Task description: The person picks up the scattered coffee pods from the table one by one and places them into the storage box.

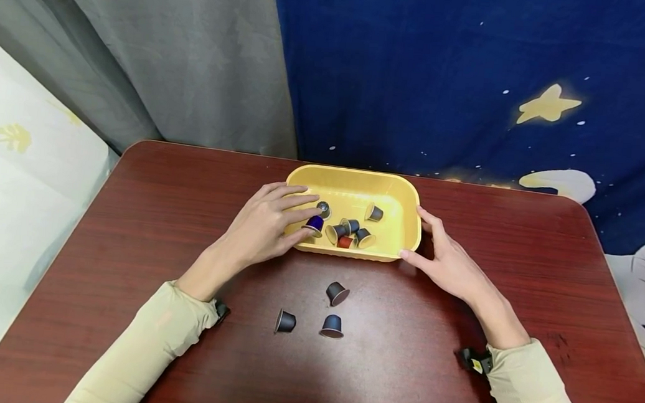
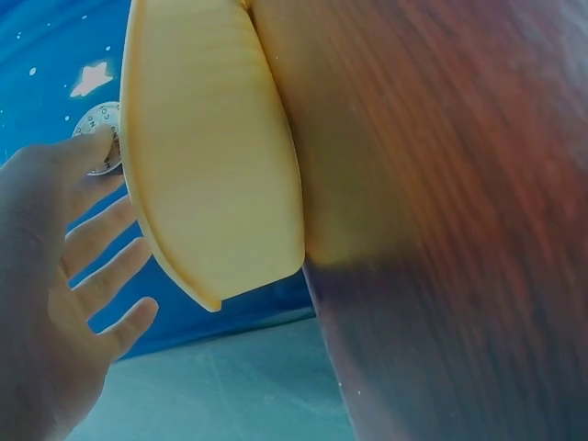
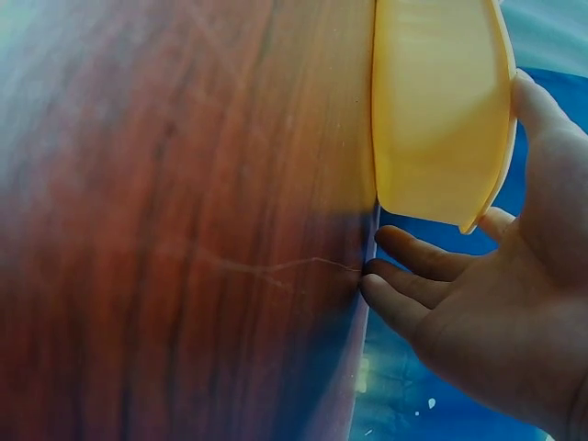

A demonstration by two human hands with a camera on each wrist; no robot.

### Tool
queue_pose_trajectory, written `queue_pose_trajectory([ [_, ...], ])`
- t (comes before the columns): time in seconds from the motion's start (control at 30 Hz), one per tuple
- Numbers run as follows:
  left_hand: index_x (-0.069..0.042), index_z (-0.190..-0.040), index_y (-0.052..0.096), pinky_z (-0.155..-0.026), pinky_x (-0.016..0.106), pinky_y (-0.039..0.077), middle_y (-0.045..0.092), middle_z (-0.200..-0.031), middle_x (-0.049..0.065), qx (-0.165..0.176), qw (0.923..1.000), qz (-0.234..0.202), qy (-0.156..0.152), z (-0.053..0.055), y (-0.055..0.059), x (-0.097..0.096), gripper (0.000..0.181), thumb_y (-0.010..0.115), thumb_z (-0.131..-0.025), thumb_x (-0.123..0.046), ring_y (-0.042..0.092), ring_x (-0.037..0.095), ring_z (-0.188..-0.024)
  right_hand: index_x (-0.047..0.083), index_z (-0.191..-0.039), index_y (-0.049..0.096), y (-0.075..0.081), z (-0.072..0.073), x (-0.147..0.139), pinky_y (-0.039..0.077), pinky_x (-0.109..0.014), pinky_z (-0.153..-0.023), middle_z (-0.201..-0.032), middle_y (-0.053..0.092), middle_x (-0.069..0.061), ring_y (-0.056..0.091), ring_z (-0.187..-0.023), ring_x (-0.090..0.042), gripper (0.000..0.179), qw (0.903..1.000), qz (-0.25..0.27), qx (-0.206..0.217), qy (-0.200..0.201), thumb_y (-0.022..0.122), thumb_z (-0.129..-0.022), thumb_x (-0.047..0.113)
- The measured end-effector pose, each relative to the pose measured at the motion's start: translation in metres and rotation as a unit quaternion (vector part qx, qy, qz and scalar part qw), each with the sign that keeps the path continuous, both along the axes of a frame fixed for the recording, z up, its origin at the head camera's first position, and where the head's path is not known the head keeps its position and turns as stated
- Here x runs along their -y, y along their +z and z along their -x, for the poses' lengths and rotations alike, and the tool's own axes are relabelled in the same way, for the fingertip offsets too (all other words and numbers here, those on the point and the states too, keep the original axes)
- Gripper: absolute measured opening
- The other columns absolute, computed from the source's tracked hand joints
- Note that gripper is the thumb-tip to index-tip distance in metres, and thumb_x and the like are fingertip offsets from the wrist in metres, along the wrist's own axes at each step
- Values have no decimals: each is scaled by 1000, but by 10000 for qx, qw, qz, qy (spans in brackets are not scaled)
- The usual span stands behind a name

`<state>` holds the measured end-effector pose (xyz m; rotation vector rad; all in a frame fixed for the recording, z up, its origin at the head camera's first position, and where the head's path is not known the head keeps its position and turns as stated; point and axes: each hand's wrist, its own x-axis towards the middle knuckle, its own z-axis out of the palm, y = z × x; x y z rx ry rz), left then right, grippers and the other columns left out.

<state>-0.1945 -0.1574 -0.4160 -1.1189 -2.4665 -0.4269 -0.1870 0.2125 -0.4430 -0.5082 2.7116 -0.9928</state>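
Note:
My left hand (image 1: 265,222) reaches over the left end of a yellow plastic tray (image 1: 352,180). It pinches a dark blue coffee capsule (image 1: 315,223) between thumb and index finger, the other fingers spread. In the left wrist view the capsule's round printed lid (image 2: 97,119) shows beside the thumb. My right hand (image 1: 449,266) holds the tray's right end, thumb on the near corner of the rim and fingers along the side. Inside the tray lie several capsules, among them a red one (image 1: 345,242), a grey one (image 1: 324,209) and a dark one (image 1: 375,212).
Three dark capsules lie on the brown table in front of the tray: one at the left (image 1: 285,321), one standing on its lid (image 1: 332,326), one tilted farther back (image 1: 337,294). Behind the table's far edge hang a grey curtain (image 1: 208,62) and a blue starry curtain (image 1: 421,77).

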Motion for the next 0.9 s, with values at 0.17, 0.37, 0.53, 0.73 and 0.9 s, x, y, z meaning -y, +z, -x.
queue_pose_trajectory([
  [0.17,-15,-119,74,-108,49,37,65,-131,5,110,9998,74,115,3,-2,-1,35,72,-91,-34,53,29,-129,28,-160,8,0,0,0,33,-60,-107,-148,44,-17,40,-138,-35,91,10000,-17,30,17,67,-93,47],
  [0.37,-16,-121,74,-109,49,36,64,-133,5,296,9990,226,249,7,-4,-2,36,71,-91,-35,52,29,-130,28,-160,8,1,1,0,32,-60,-108,-148,43,-17,39,-138,-35,91,10000,-15,54,21,67,-93,47],
  [0.53,-17,-124,72,-109,48,36,64,-133,5,328,9985,287,334,9,-7,-2,37,70,-93,-36,51,29,-131,29,-160,8,1,1,0,33,-59,-108,-147,44,-16,40,-137,-34,91,10000,1,43,23,67,-93,47],
  [0.73,-17,-123,73,-110,48,35,63,-134,5,346,9982,336,360,10,-8,-2,35,69,-93,-37,51,29,-131,29,-160,9,1,1,0,32,-59,-108,-146,45,-16,40,-137,-34,90,10000,-26,41,-17,67,-93,48],
  [0.9,-18,-124,72,-110,50,34,62,-135,6,485,9975,385,347,11,-10,-2,37,68,-94,-38,49,31,-133,29,-160,9,0,1,0,33,-59,-107,-146,45,-17,41,-137,-35,90,10000,-20,45,-18,67,-93,47],
])
